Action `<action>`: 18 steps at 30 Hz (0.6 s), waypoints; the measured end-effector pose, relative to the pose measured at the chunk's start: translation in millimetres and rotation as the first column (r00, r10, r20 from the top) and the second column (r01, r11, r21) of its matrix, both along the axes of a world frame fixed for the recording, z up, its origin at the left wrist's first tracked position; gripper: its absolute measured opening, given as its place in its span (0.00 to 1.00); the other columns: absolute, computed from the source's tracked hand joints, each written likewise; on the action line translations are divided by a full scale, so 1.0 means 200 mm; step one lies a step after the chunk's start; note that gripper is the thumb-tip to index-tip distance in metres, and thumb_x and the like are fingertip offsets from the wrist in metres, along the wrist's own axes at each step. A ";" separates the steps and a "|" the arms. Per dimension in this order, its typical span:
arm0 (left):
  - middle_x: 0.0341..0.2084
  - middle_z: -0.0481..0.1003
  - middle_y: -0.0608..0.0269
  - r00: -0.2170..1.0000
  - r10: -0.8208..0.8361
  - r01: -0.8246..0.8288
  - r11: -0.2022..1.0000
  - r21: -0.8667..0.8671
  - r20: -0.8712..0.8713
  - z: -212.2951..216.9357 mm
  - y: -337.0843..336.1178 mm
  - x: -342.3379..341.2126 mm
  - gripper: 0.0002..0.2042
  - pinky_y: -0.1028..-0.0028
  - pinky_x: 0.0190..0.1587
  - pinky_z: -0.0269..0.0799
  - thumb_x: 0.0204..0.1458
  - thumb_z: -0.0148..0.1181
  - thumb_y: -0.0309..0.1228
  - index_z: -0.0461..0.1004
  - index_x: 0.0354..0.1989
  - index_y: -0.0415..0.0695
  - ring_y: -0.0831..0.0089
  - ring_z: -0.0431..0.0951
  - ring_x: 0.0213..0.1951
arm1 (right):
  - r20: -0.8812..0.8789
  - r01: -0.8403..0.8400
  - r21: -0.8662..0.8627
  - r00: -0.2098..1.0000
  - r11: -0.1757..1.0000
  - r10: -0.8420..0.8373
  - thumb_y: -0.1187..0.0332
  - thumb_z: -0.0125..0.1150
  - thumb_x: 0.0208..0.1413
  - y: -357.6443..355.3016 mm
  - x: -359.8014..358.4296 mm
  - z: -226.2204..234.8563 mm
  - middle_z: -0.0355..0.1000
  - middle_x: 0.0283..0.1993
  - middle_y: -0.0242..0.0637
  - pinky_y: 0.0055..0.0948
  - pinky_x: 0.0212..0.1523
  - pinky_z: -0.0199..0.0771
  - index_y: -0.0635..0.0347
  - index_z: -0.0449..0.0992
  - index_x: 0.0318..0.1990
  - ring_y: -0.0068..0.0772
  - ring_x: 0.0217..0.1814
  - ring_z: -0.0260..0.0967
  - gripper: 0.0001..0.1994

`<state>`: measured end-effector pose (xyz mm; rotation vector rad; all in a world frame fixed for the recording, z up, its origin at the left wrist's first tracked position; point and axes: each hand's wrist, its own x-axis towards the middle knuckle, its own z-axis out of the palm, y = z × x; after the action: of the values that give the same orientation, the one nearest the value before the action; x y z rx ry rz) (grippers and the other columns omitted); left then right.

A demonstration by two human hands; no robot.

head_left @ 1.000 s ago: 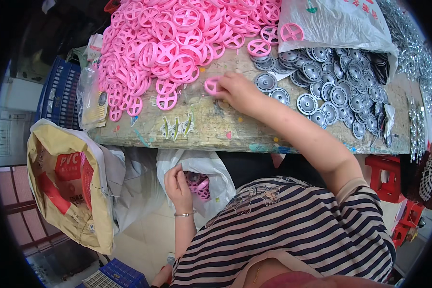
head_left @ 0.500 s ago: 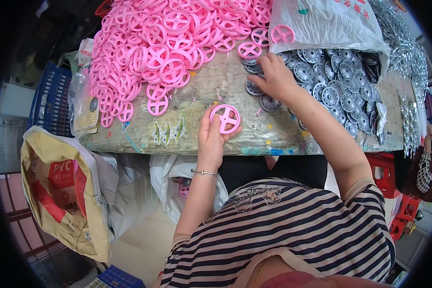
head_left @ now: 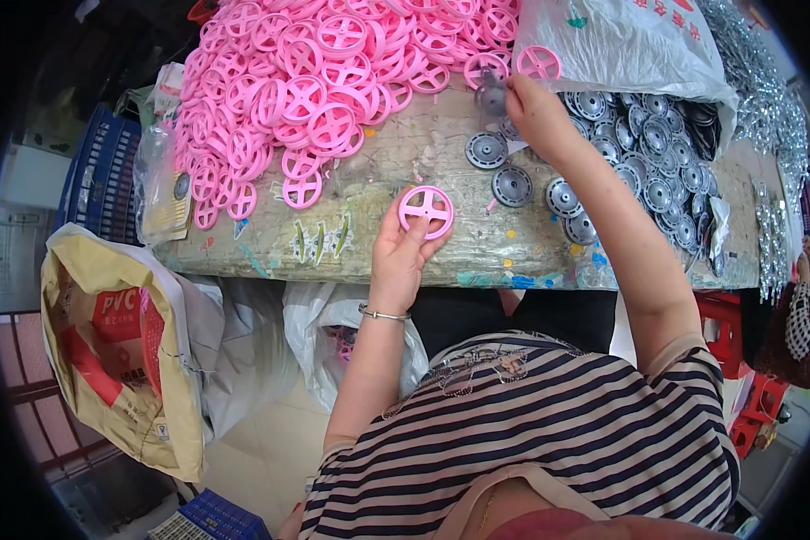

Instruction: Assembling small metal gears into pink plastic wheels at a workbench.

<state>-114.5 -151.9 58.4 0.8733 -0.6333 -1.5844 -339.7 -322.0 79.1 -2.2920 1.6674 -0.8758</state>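
Observation:
My left hand [head_left: 398, 256] is closed around a pink four-spoked toy wheel rim [head_left: 426, 212] above the near part of the table, thumb over its spokes. Farther right, my right hand [head_left: 542, 117] pinches a grey hubcap-like disc [head_left: 490, 97] at its edge. That disc is tilted and blurred by motion. Below it, a grey disc [head_left: 487, 150] and another grey disc [head_left: 513, 185] lie apart on the tabletop. A pink rim [head_left: 538, 63] rests against the white plastic sack just beyond my right hand.
A large heap of pink rims [head_left: 315, 81] covers the table's far left. Many grey discs [head_left: 657, 171] spill from the white plastic sack [head_left: 621, 45] on the right. Silver tinsel [head_left: 765, 99] hangs at the far right. An open paper sack [head_left: 180, 405] stands lower left.
My right hand has shifted slightly up and right, lifting a grey disc from the group beneath it. My left hand still holds the pink rim in nearly the same place.

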 end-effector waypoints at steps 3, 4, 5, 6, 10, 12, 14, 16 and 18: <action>0.52 0.68 0.56 0.998 0.003 -0.005 1.000 0.026 0.068 -0.01 0.02 0.02 0.22 0.65 0.53 0.74 0.59 0.49 0.22 0.56 0.63 0.41 0.66 0.73 0.51 | 0.418 -0.185 0.273 0.907 0.944 0.057 0.70 0.48 0.59 0.31 0.16 0.11 0.72 0.26 0.39 0.29 0.26 0.70 0.61 0.68 0.52 0.27 0.23 0.70 0.14; 0.52 0.68 0.56 0.998 0.001 -0.002 1.000 0.029 0.067 -0.02 0.02 0.01 0.22 0.65 0.53 0.74 0.59 0.49 0.22 0.56 0.63 0.41 0.66 0.73 0.51 | 0.407 -0.205 0.298 0.911 0.932 0.070 0.70 0.49 0.59 0.40 0.21 0.10 0.72 0.26 0.39 0.29 0.27 0.70 0.60 0.67 0.54 0.28 0.23 0.70 0.15; 0.52 0.68 0.57 0.997 -0.013 0.012 1.000 0.022 0.071 -0.01 0.02 0.01 0.22 0.66 0.52 0.75 0.59 0.49 0.21 0.57 0.62 0.41 0.68 0.73 0.51 | 0.429 -0.241 0.217 0.894 0.946 0.129 0.70 0.50 0.58 0.49 0.25 0.06 0.72 0.28 0.42 0.31 0.31 0.71 0.59 0.69 0.53 0.34 0.26 0.71 0.15; 0.51 0.69 0.58 0.997 -0.028 0.027 1.000 0.013 0.075 -0.01 0.01 0.00 0.22 0.67 0.51 0.76 0.58 0.49 0.20 0.58 0.62 0.41 0.69 0.73 0.51 | 0.432 -0.264 0.081 0.878 0.961 0.205 0.71 0.53 0.57 0.55 0.29 -0.01 0.72 0.30 0.46 0.34 0.34 0.72 0.60 0.70 0.51 0.42 0.30 0.72 0.14; 0.51 0.70 0.58 0.993 -0.050 0.049 0.999 0.011 0.105 -0.01 0.02 -0.01 0.22 0.67 0.52 0.76 0.58 0.49 0.19 0.58 0.62 0.41 0.69 0.73 0.50 | 0.317 -0.338 0.034 0.896 0.941 0.310 0.73 0.58 0.54 0.64 0.33 -0.01 0.72 0.40 0.46 0.32 0.42 0.72 0.60 0.71 0.52 0.43 0.42 0.72 0.17; 0.51 0.69 0.58 0.998 -0.048 0.049 0.999 -0.010 0.029 0.00 0.02 -0.01 0.22 0.67 0.52 0.75 0.57 0.49 0.18 0.59 0.62 0.41 0.70 0.73 0.51 | 0.345 -0.284 0.078 0.907 0.956 0.242 0.74 0.60 0.53 0.65 0.33 0.00 0.72 0.44 0.43 0.29 0.45 0.71 0.63 0.71 0.52 0.33 0.46 0.72 0.17; 0.52 0.69 0.58 0.995 -0.086 0.086 0.996 0.003 0.052 0.02 0.03 0.00 0.22 0.66 0.53 0.75 0.57 0.49 0.18 0.59 0.62 0.41 0.70 0.73 0.51 | 0.471 -0.353 0.252 0.858 0.901 0.205 0.73 0.61 0.52 0.65 0.31 -0.01 0.73 0.43 0.40 0.27 0.44 0.72 0.64 0.71 0.51 0.28 0.44 0.71 0.17; 0.52 0.68 0.58 0.990 -0.121 0.120 0.993 0.019 0.074 0.02 0.03 0.00 0.22 0.66 0.53 0.75 0.57 0.49 0.18 0.59 0.62 0.41 0.70 0.72 0.52 | 0.583 -0.434 0.404 0.801 0.805 0.138 0.73 0.63 0.52 0.65 0.31 -0.01 0.73 0.42 0.38 0.26 0.43 0.72 0.65 0.71 0.50 0.23 0.43 0.71 0.17; 0.53 0.68 0.59 0.980 -0.164 0.171 0.984 -0.055 0.113 0.01 0.04 0.01 0.23 0.67 0.53 0.75 0.57 0.49 0.18 0.59 0.62 0.41 0.70 0.71 0.53 | 0.673 -0.450 0.526 0.739 0.721 -0.030 0.70 0.66 0.48 0.65 0.31 0.00 0.75 0.38 0.43 0.30 0.40 0.73 0.64 0.74 0.46 0.29 0.38 0.73 0.17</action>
<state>-112.3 -143.2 60.2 0.8810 -0.8496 -1.6650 -277.1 -192.9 79.8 -1.4100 1.0868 -0.7206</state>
